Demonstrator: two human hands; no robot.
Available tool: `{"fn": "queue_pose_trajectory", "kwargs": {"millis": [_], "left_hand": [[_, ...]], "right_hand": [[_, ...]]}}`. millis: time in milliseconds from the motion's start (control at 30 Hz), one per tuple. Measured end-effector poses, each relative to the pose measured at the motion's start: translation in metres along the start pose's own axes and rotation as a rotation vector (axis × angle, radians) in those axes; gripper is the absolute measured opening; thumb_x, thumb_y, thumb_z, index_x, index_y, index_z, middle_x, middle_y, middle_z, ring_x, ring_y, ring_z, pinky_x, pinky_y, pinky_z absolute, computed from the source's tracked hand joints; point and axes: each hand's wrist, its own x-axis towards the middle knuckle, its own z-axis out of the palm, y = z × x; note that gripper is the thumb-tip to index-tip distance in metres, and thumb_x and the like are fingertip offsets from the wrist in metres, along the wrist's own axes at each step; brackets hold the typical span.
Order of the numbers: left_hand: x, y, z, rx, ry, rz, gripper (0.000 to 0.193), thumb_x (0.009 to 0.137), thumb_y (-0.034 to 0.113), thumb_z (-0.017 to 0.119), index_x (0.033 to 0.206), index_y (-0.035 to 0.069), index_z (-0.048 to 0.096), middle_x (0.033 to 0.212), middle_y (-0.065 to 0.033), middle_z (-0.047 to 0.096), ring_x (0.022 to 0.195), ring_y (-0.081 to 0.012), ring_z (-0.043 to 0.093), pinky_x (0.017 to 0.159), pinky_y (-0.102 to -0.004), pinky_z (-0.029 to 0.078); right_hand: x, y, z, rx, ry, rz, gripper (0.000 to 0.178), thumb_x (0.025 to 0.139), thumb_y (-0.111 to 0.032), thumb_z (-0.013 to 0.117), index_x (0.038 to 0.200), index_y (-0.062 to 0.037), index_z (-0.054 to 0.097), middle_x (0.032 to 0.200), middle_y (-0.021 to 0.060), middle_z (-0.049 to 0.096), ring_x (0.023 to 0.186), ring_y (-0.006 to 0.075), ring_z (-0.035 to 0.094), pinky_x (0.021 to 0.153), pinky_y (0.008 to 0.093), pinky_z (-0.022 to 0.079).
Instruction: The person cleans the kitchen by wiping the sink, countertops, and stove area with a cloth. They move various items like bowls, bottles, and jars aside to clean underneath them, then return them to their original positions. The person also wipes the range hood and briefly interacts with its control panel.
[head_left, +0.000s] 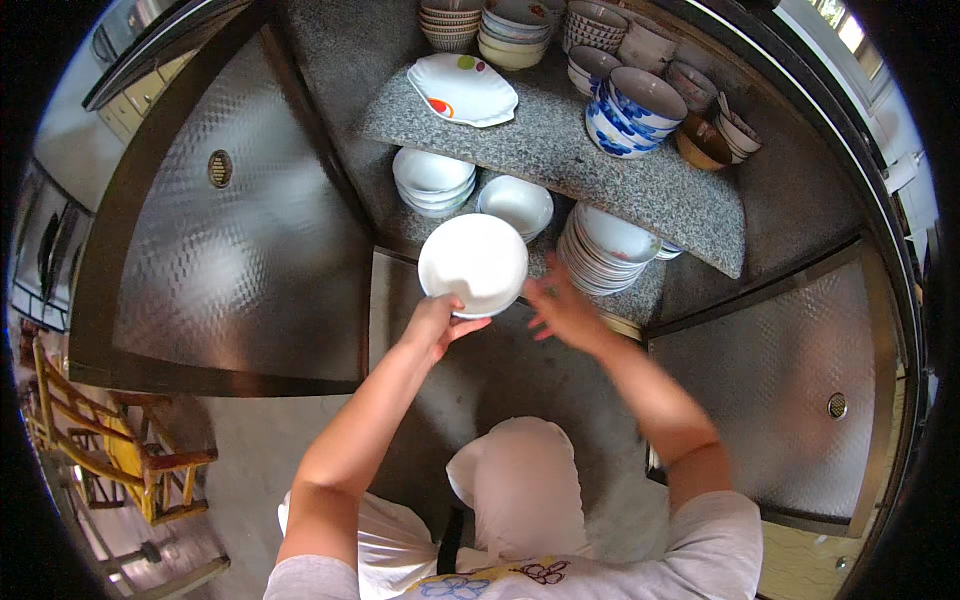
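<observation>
Left grip: clamped on the near edge of the white bowl, our thumb on the inside and our fingers beneath.
White bowl: we have it raised in front of the lower shelf, tilted so its inside faces us.
Right grip: fingers spread apart and slightly blurred, just beside the bowl's right edge; we cannot tell whether a fingertip touches it.
Lower shelf: we see, from left to right, a bowl stack, a pale bowl and a plate stack, the last close to our right grip.
Upper shelf: speckled grey, bearing a leaf-shaped dish, blue-patterned bowls and a brown bowl, with more bowls behind.
Doors: the left door and right door stand wide on either side of us.
Floor: we have a wooden chair well apart, to our left.
</observation>
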Motion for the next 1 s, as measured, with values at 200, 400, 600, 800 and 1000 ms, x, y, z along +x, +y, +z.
{"fn": "queue_pose_trajectory", "kwargs": {"millis": [200,400,600,800,1000], "left_hand": [[0.074,0.013,0.043,0.192,-0.025,0.054,0.050,0.090,0.003,0.048,0.135,-0.016,0.038,0.128,-0.0258,0.053,0.109,-0.0378,0.064,0.083,-0.0433,0.065],[0.197,0.016,0.043,0.437,0.085,0.173,0.063,0.088,0.031,0.067,0.132,-0.008,0.044,0.118,-0.0246,0.064,0.098,-0.0374,0.069,0.072,-0.0450,0.062],[0.243,0.005,0.057,0.998,0.402,0.341,0.088,0.077,0.041,0.077,0.138,-0.007,0.036,0.135,-0.0354,0.049,0.126,-0.0494,0.050,0.109,-0.0461,0.038],[0.267,0.006,0.055,1.121,0.396,0.294,0.083,0.083,0.035,0.074,0.140,-0.009,0.032,0.149,-0.0405,0.022,0.124,-0.0470,0.053,0.107,-0.0467,0.044],[0.239,-0.006,0.035,1.162,0.306,0.354,0.071,0.085,0.026,0.072,0.137,-0.008,0.037,0.144,-0.0391,0.035,0.119,-0.0481,0.056,0.103,-0.0505,0.046]], "right_hand": [[0.086,0.046,0.025,0.693,0.125,0.053,0.061,0.097,-0.022,0.052,0.142,0.0094,0.027,0.127,0.0299,0.051,0.091,0.0366,0.070,0.071,0.0403,0.066],[0.179,0.070,-0.001,0.713,0.315,0.028,0.049,0.091,-0.012,0.055,0.127,0.0171,0.041,0.121,0.0308,0.054,0.095,0.0424,0.069,0.062,0.0426,0.067],[0.239,0.108,-0.015,0.604,0.382,0.116,0.045,0.093,-0.016,0.056,0.122,0.0173,0.051,0.124,0.0300,0.056,0.105,0.0421,0.066,0.072,0.0431,0.063],[0.286,0.131,-0.021,-0.554,0.406,0.056,0.067,0.092,-0.049,0.056,0.127,0.0088,0.059,0.133,0.0265,0.059,0.124,0.0427,0.056,0.106,0.0532,0.040],[0.290,0.149,0.004,-1.197,0.151,0.324,0.076,0.094,-0.053,0.052,0.145,0.0028,0.044,0.151,0.0220,0.042,0.137,0.0392,0.041,0.106,0.0549,0.038]]}}
